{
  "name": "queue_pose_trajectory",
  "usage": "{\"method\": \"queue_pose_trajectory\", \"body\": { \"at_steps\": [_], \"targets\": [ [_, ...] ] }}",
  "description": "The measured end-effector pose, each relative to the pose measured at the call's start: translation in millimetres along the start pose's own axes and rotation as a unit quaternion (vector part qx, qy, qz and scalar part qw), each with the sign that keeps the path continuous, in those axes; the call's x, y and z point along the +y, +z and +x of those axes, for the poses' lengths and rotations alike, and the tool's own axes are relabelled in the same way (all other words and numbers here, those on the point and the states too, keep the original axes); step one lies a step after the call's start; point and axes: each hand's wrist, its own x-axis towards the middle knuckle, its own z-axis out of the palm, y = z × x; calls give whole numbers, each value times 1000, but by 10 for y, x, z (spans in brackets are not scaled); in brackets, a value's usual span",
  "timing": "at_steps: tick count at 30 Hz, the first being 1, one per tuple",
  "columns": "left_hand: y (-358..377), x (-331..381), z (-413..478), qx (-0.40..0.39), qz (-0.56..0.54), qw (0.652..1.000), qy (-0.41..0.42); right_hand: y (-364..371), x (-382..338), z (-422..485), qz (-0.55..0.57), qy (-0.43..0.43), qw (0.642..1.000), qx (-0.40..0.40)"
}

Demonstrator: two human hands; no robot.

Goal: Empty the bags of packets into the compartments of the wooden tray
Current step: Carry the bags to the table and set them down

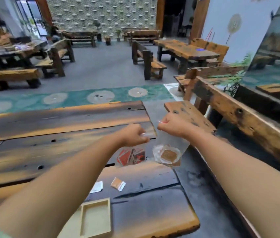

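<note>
My left hand point(134, 135) pinches the top of a clear bag of red packets point(131, 157), which hangs above the dark wooden table point(32, 134). My right hand point(171, 125) pinches the top of a second clear bag holding brown packets point(168, 154), hanging past the table's right edge. The light wooden tray point(95, 219) lies near the table's front edge under my left arm; one compartment shows and looks bare. A white packet point(97, 186) and a brown packet point(118, 183) lie loose on the table beyond the tray.
A wooden bench point(235, 121) runs along the right side of the table. More wooden tables and benches point(187, 50) stand across the room beyond a green floor strip point(77, 97).
</note>
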Motion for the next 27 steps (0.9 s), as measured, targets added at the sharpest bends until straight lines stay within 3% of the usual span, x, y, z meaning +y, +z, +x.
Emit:
{"method": "queue_pose_trajectory", "body": {
  "at_steps": [7, 19, 27],
  "targets": [
    [876, -502, -271, -43, -117, 991, -49, 807, 272, 49, 11, 10, 997, -71],
    [2074, -444, -589, -138, -247, 946, -159, 1955, 1246, -220, 59, 32, 973, -221],
    [2348, -433, -572, -259, -271, 911, -175, 2202, 1568, -209, 123, 69, 925, -354]
  ]
}}
